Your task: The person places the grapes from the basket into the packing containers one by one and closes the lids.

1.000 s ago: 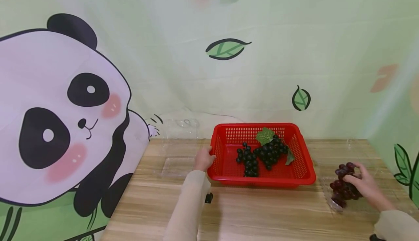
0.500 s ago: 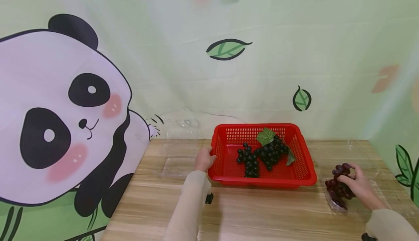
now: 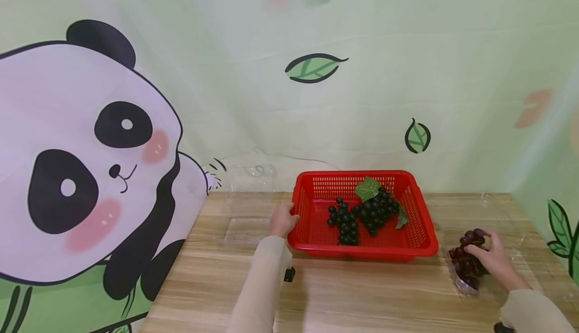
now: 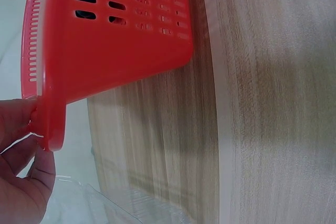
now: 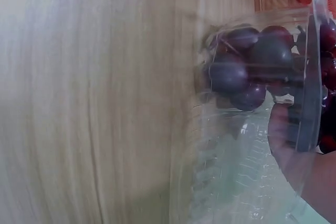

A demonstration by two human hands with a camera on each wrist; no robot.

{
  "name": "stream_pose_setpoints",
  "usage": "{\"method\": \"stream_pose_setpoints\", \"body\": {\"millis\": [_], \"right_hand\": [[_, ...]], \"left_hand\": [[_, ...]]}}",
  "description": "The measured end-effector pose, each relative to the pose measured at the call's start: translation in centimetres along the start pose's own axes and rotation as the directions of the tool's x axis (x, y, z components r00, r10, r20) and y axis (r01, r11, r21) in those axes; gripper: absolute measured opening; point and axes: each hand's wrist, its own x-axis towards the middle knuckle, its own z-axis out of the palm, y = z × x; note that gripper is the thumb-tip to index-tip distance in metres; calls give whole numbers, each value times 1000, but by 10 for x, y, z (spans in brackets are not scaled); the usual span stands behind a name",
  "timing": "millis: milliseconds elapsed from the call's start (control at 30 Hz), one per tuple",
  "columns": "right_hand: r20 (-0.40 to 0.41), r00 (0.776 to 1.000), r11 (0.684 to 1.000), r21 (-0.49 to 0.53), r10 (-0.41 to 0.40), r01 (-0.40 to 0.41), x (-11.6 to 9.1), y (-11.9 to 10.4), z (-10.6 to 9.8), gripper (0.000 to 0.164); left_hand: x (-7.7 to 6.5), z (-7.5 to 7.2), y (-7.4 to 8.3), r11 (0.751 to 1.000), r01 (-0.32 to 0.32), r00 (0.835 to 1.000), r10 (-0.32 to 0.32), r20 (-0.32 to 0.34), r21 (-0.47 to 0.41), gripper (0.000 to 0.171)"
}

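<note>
1. At the left, a clear box (image 3: 246, 230) stands just beside your left hand (image 3: 282, 221); its outline is faint, so a sideways shift of the basket might knock it.
2. Your left hand pinches the left rim of the red basket (image 3: 362, 250) between thumb and fingers; an uneven tug could tilt or slide it.
3. Mid-surface, that basket holds two bunches of black grapes (image 3: 344, 225), with a green leaf (image 3: 367, 188) at the far side.
4. To the right, your right hand (image 3: 495, 261) pinches the red grapes (image 3: 468, 265), which lie partly inside a clear tray (image 3: 462, 286). Squeezing hard might loosen single grapes; a bunch snagging the wall might drag the light tray along.
5. Under everything runs a wood-grained surface (image 3: 362, 298); beyond it hangs a pale green backdrop (image 3: 235, 61), a cartoon panda (image 3: 131, 172) at left.
</note>
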Motion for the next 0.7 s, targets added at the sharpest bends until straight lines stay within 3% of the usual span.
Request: {"method": "stream_pose_setpoints", "body": {"millis": [233,467,700], "right_hand": [[11,1000,999,43,14,-14,-9,-20,1,65],[95,988,989,63,125,-131,-23,-47,-3,86],[115,978,982,60,174,-182,-23,-46,-5,90]], "left_hand": [[-2,-2,1,1000,-11,1000,11,2,-17,45],[-1,-1,0,999,-7,1000,7,12,-31,44],[-2,-2,0,1000,-17,1000,17,8,-24,43]]}}
